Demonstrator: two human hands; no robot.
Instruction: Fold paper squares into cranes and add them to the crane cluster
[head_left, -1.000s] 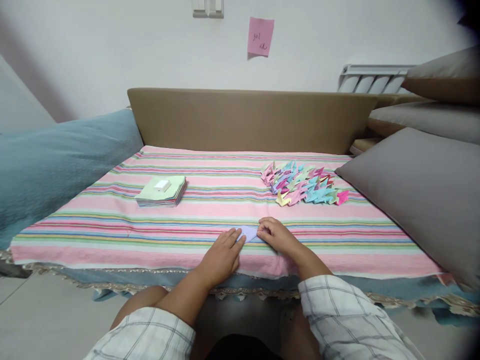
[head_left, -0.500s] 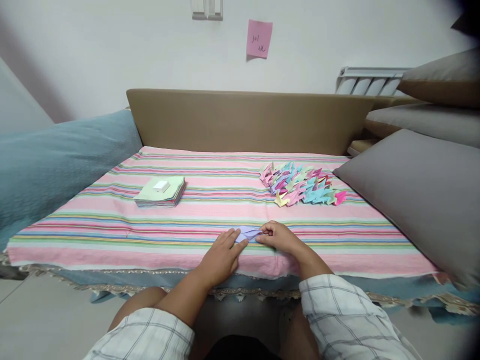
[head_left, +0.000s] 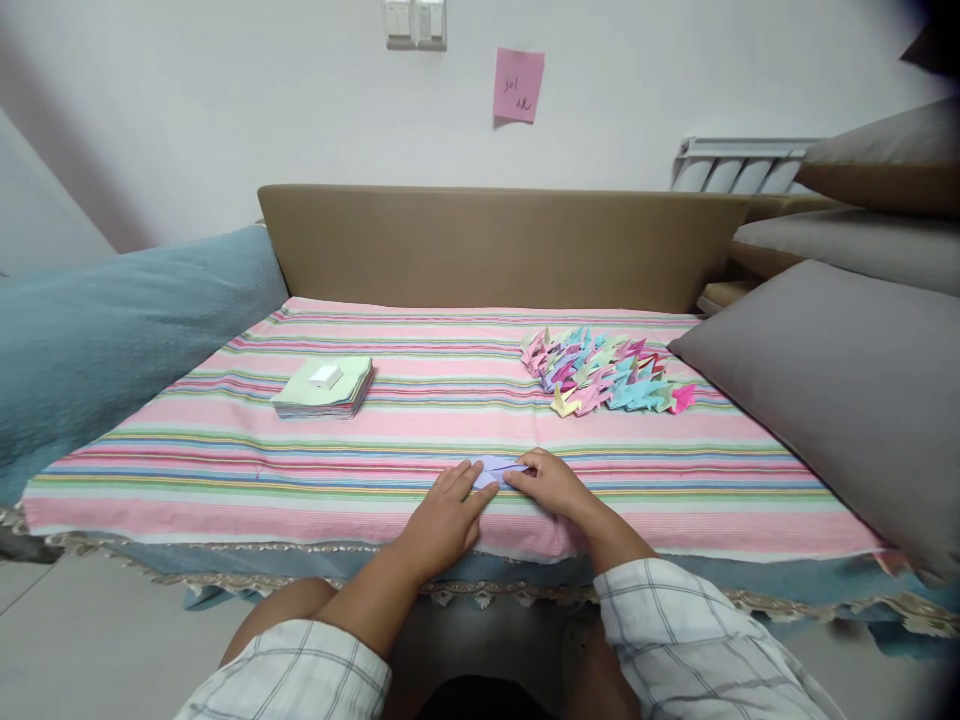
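On striped cloth (head_left: 420, 428), folded lavender paper (head_left: 494, 464) between spread left fingers (head_left: 470, 475) and pinching right fingers (head_left: 519, 481) should be light, crease-prone: grip its edges.

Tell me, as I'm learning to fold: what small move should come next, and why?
Probably, the right hand should press the lilac paper flat at the end it touches: a folded edge there looks slightly loose, and the left hand rests on the other end.

A small piece of pale lavender paper (head_left: 493, 466), folded narrow, with a layer's edge visible along it, lies lengthwise from left hand (head_left: 444, 512) to right hand (head_left: 553, 484), near the striped cloth's (head_left: 420, 425) front edge.
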